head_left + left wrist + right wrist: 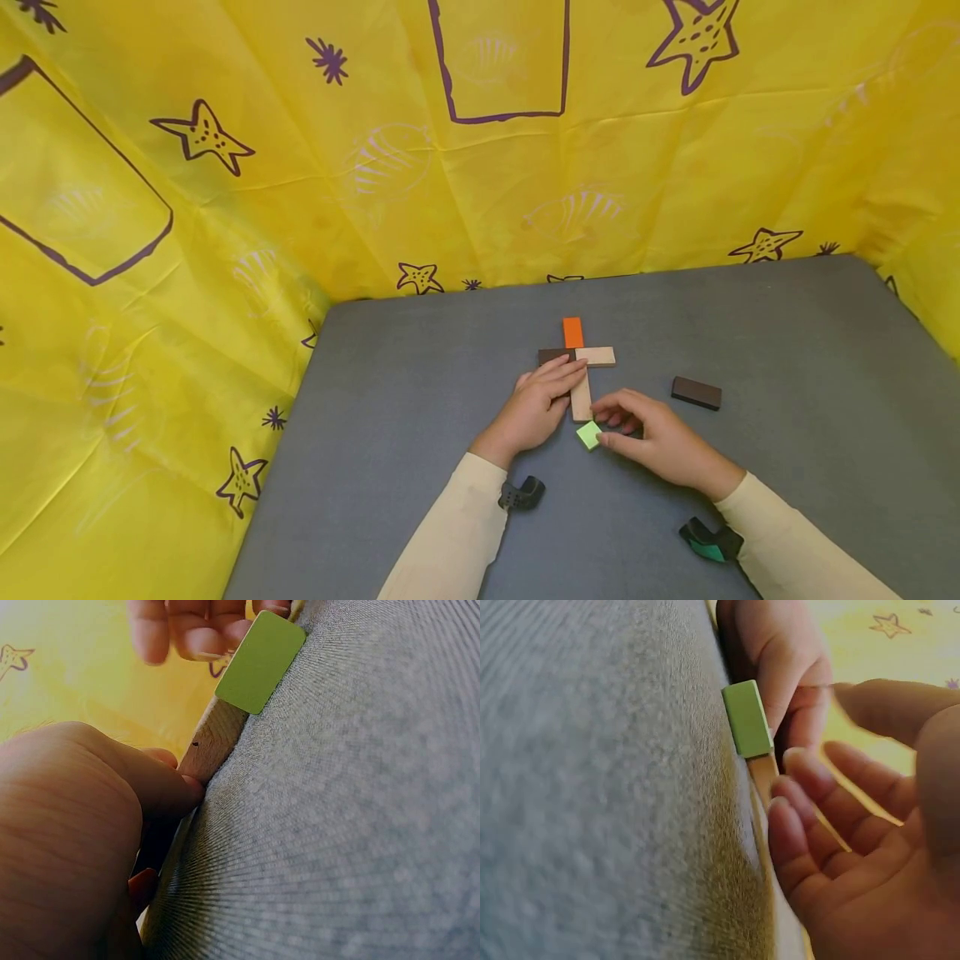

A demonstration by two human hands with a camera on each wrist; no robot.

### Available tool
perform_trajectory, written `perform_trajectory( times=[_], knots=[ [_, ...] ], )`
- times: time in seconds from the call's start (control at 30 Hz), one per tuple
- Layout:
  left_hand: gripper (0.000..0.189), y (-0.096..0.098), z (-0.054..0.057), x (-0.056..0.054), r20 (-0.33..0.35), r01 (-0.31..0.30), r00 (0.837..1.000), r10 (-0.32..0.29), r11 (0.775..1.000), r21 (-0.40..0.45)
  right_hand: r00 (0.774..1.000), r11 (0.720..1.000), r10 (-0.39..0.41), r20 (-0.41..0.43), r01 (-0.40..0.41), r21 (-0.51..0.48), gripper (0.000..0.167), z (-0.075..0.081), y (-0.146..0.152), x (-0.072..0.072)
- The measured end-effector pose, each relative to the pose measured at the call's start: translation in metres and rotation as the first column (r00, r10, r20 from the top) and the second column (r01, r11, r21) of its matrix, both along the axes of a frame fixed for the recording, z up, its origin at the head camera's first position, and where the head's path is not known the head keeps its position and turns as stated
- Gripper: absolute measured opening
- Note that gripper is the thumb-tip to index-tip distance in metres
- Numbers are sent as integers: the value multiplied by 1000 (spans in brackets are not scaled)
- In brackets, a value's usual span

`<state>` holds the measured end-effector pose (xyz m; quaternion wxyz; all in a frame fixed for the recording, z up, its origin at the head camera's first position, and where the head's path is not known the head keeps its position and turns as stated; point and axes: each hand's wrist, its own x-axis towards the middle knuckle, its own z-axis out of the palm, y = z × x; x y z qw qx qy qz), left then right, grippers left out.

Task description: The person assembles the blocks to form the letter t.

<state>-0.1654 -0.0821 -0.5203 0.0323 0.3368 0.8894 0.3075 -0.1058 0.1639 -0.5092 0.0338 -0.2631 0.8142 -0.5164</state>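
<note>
Wooden blocks form a cross on the grey table: an orange block (572, 332) at the far end, a dark brown block (552, 355) at left, a pale block (597, 357) at right, and another pale block (581, 402) running toward me. My left hand (534, 406) lies over the dark brown and nearer pale blocks, its thumb touching the pale one's side. A small light green block (588, 435) sits turned at the near end of that pale block. Beside it is my right hand (662, 437), fingers loosely bent, thumb tip right at the green block's edge, nothing gripped.
Off to the right, another dark brown block (696, 393) lies alone on the grey tabletop (810, 433). Yellow cloth (480, 192) with sea-creature drawings hangs behind the table and along its left side. Both wrists wear dark straps with camera mounts (522, 493).
</note>
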Motion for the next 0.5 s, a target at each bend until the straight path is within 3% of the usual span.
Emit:
perform_trajectory(
  times=[0.3,0.5],
  knots=[
    [50,0,0,0,6,-9,1000,9,1000,1,993,979,54,108,-32,-200,29,9,9,-2],
    [51,1,0,-1,19,-11,1000,11,1000,-6,977,934,144,159,-81,-349,30,17,16,-2]
  ],
)
